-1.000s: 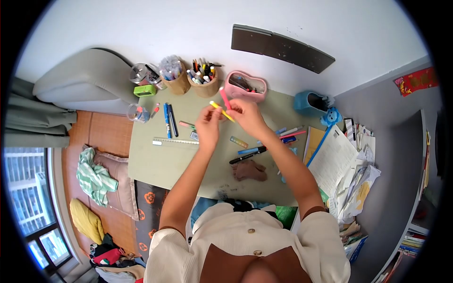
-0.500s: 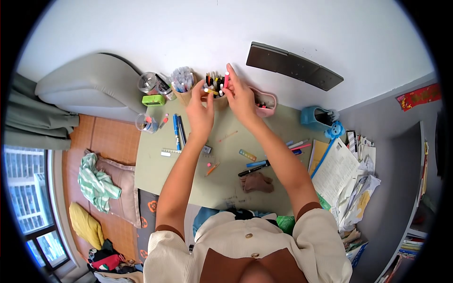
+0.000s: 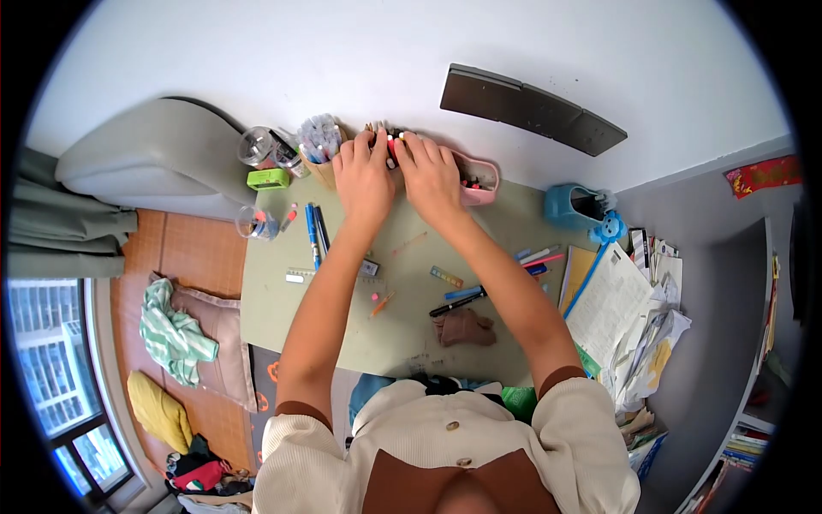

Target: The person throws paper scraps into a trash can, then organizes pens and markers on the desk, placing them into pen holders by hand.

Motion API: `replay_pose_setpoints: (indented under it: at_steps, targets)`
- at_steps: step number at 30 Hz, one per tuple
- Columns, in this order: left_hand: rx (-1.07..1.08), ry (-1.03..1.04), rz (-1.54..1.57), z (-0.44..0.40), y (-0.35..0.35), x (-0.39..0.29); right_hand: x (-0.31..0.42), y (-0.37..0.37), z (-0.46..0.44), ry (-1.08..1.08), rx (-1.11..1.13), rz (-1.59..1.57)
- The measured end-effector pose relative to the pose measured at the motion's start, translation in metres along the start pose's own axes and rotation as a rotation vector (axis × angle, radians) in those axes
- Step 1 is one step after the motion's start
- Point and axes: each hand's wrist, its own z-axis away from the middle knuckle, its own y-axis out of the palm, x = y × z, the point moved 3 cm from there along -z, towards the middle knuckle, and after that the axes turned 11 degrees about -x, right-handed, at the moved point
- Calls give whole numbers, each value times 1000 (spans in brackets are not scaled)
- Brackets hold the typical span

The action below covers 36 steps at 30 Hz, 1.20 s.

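Note:
My left hand (image 3: 363,178) and my right hand (image 3: 431,180) are side by side at the back of the desk, over a brown pen holder that they largely hide. Between them, several pens (image 3: 392,146) stand upright, with a red one and some white and yellow ends showing. The fingers of both hands are bent in around these pens, and my fingertips partly cover them. Just left of my left hand stands another brown holder (image 3: 322,173) full of clear-capped pens (image 3: 320,137). A pink container (image 3: 479,193) with small items inside is beside my right hand.
Blue pens (image 3: 312,231), a ruler (image 3: 330,277), an orange pencil (image 3: 382,304), a black marker (image 3: 456,303) and a brown cloth (image 3: 463,328) lie across the desk (image 3: 402,343). Papers (image 3: 610,295) and a blue holder (image 3: 567,206) are at right; a green box (image 3: 268,179) is at left.
Both hands have come down and closer together onto the pens in the holder. The yellow pen in my left hand and the pink pen in my right have gone down among the others.

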Motion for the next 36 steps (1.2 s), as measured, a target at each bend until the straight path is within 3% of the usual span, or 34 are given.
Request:
replay_pose_setpoints:
  at_steps: [2,5,6,8,11,13,16,20,27,29,35,36]
  targets:
    - [78,2,39,2,1,1,6,-7,-5,58,-29,26]
    - [33,13,95,10,-2,5,9,-7,-7,-69,44,-6]
    - [-26,-3,112,11,-10,3,10,-3,-3,-46,149,5]
    - [-137,-40,156,20,-27,-5,9,-13,7,-40,73,-4]
    - [80,-114,241,77,-35,-7,9,-41,25,99,52,-97]
    - [351,-65,303,122,-36,-17,-2,-59,61,223,91,-158]
    - [422,46,493,169,-29,-47,-32,-89,127,474,109,-132]
    - [512,22,551,180,-17,-94,-71,-143,199,702,85,42]
    - [660,34,516,179,50,-164,-85,-197,231,806,60,206]
    - [719,22,475,184,70,-174,-95,-192,232,726,69,265]
    - [810,68,431,180,61,-150,-117,-141,220,715,229,470]
    - [778,-8,437,171,51,-140,-119,-130,220,840,244,427]
